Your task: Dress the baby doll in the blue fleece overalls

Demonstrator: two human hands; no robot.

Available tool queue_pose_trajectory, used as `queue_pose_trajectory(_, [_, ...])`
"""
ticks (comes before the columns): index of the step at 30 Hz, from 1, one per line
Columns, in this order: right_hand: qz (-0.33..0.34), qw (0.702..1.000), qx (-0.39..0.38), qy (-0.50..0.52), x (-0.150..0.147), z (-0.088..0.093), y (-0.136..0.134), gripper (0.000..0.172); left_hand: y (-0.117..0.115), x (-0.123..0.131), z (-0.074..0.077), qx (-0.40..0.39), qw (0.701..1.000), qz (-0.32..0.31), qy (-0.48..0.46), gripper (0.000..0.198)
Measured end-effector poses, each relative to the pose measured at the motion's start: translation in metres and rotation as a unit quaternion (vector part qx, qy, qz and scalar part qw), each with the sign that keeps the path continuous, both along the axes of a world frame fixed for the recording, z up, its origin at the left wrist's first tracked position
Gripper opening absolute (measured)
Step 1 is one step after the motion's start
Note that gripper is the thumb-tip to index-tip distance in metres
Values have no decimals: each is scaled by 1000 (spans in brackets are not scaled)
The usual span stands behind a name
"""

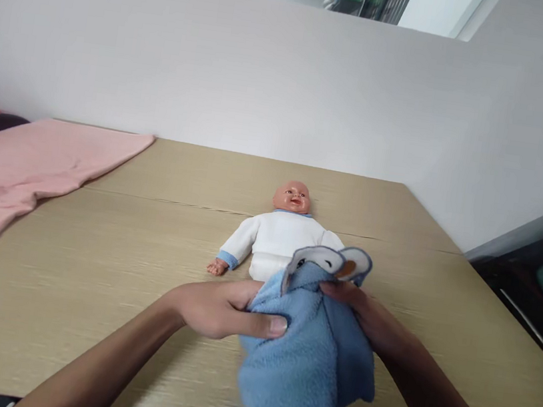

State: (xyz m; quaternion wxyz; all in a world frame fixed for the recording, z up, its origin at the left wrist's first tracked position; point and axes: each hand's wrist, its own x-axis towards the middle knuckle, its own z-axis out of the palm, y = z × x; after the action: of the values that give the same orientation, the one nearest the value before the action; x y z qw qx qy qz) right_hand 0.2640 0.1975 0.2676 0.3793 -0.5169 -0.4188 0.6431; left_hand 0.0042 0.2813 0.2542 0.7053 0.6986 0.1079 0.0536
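Gripping a blue fleecy cloth (pixel 298 376) on the near side of the doll (pixel 282 235), the left hand (pixel 221 307) clasps one edge with its thumb on top, while the right hand (pixel 353 299) grasps the cloth near its white-edged patches. The doll lies face up on the tabletop (pixel 124 317); a pink cloth (pixel 49 165) lies well left of it, and a white wall (pixel 249 72) stands beyond its head.

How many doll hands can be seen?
1: the doll hand poking from the blue cuff, picture left. Another may be hidden behind the blue terry cloth held by the left hand and right hand.
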Motion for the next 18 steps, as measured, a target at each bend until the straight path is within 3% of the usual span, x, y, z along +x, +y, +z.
queue_pose_trajectory(3, [7,999,9,39,-7,2,1,66,-8,0,-2,-89,995,-46,-22,54])
queue_pose_trajectory(6, [124,991,38,16,-5,4,3,69,-16,-1,0,-130,989,-64,-26,47])
queue_pose_trajectory(9, [258,965,54,-1,7,10,3,85,-22,0,2,-112,992,19,-59,47])
queue_pose_trajectory(12, [310,949,61,-12,22,15,5,91,-27,7,2,-73,988,113,-72,48])
queue_pose_trajectory(18, [337,930,150,3,47,3,16,48,-44,28,-12,-133,979,150,-44,56])
